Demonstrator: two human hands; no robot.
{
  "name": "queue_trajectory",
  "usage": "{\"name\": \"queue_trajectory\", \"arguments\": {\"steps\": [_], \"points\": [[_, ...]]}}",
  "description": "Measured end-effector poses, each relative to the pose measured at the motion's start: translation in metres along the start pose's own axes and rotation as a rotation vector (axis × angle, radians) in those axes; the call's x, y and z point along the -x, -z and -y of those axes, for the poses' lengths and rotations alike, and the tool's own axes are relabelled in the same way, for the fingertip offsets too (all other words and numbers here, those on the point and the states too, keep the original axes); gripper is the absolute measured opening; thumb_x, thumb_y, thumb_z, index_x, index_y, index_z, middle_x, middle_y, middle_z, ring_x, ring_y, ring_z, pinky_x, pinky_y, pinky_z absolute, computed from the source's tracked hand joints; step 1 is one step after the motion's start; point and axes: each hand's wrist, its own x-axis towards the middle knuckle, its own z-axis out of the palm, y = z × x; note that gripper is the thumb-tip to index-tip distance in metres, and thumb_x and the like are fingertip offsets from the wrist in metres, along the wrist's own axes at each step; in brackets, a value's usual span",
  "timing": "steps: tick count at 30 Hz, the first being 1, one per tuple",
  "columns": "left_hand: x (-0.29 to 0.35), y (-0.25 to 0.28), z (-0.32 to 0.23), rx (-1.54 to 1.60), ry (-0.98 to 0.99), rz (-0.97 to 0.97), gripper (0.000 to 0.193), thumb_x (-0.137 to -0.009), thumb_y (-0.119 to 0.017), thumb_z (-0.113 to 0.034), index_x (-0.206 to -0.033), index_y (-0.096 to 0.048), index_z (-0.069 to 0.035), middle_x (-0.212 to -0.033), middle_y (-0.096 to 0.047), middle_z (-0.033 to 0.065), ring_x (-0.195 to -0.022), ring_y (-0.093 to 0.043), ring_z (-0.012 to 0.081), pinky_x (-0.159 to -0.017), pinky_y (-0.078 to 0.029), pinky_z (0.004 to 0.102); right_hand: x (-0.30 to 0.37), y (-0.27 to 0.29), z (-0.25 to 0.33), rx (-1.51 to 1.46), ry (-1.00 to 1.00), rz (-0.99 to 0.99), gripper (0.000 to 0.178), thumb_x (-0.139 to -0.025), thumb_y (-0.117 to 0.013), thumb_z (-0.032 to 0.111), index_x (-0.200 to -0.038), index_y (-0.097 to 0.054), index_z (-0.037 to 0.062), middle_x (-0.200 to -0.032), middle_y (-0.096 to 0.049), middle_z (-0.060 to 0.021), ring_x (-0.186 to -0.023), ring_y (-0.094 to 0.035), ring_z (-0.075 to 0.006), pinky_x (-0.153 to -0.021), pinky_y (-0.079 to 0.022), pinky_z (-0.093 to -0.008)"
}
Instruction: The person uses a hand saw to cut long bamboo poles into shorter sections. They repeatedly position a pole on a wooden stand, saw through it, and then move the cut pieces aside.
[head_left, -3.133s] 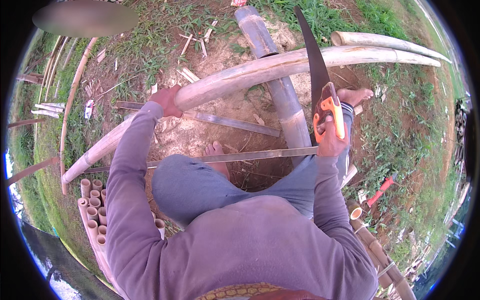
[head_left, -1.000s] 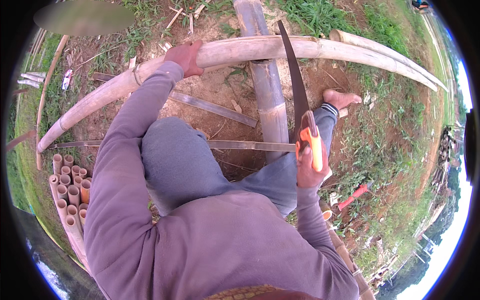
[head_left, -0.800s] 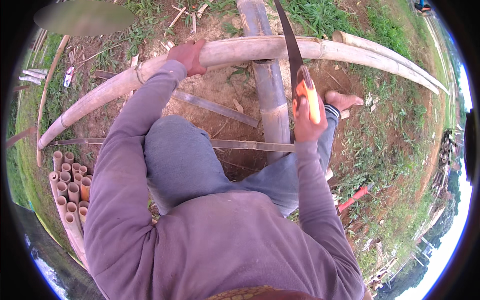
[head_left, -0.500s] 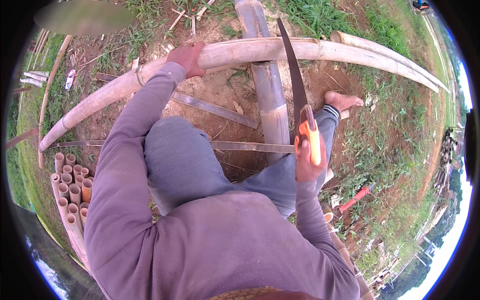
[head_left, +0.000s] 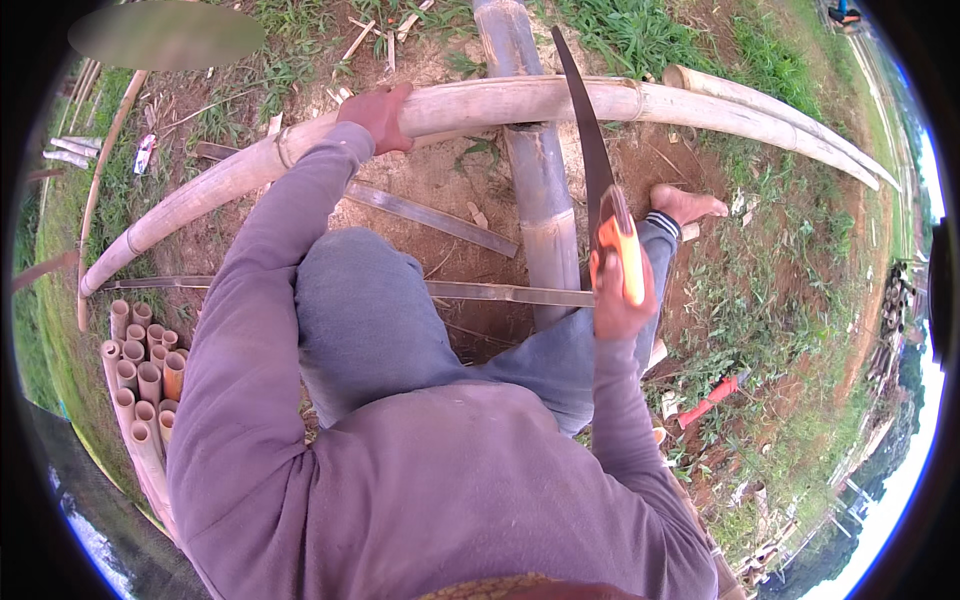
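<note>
Both hands (head_left: 376, 116) (head_left: 616, 312) forward, well apart

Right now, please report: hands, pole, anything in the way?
Left hand gripping bamboo pole; right hand holding saw. Blade across pole. Bare foot nearby, right of saw.

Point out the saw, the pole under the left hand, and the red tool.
Saw (head_left: 597, 165): head view, on the blade.
Pole (head_left: 490, 104): head view, on its middle stretch.
Red tool (head_left: 707, 402): head view, on the red part.
</note>
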Motion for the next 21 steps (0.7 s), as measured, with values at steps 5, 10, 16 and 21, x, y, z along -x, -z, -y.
{"name": "queue_trajectory", "arguments": {"steps": [5,10,16,21], "points": [[-0.003,-0.001,-0.006,0.013,-0.027,-0.047,0.085,-0.074,-0.089,-0.044,-0.146,-0.052,-0.016,-0.13,-0.069,0.0163,-0.114,-0.072,0.0386,-0.1,-0.058,0.0505,0.066,0.04,-0.006,-0.044,0.003,0.009,0.043,-0.106,-0.063,0.001,-0.146,-0.055,-0.012,-0.132,-0.07,-0.0214,-0.111,-0.072,-0.0231,-0.095,-0.063,-0.0353],[-0.005,0.003,-0.012,-0.002,-0.023,-0.026,0.085,-0.075,-0.088,-0.044,-0.146,-0.052,-0.017,-0.129,-0.069,0.0167,-0.115,-0.072,0.0395,-0.1,-0.058,0.0507,-0.123,-0.071,0.011,-0.028,0.033,0.032,0.027,-0.102,-0.075,0.007,-0.127,-0.07,-0.0049,-0.107,-0.075,-0.0044,-0.09,-0.068,-0.0078,-0.076,-0.056,-0.0251],[-0.002,0.006,-0.004,0.001,-0.004,0.022,0.086,-0.072,-0.087,-0.044,-0.147,-0.052,-0.018,-0.131,-0.068,0.0173,-0.118,-0.07,0.0409,-0.1,-0.058,0.0513,0.018,0.02,-0.013,-0.02,0.061,-0.025,0.039,-0.103,-0.068,0.001,-0.141,-0.062,-0.0096,-0.119,-0.075,-0.0131,-0.102,-0.073,-0.0169,-0.084,-0.062,-0.0287],[-0.009,0.0,-0.001,0.025,-0.039,-0.044,0.085,-0.073,-0.088,-0.043,-0.146,-0.052,-0.016,-0.128,-0.069,0.0171,-0.116,-0.071,0.0396,-0.098,-0.058,0.0508,0.06,0.044,0.002,-0.125,-0.057,-0.043,0.038,-0.105,-0.067,0.002,-0.14,-0.062,-0.0091,-0.123,-0.074,-0.0161,-0.106,-0.073,-0.019,-0.089,-0.063,-0.0319]]}}
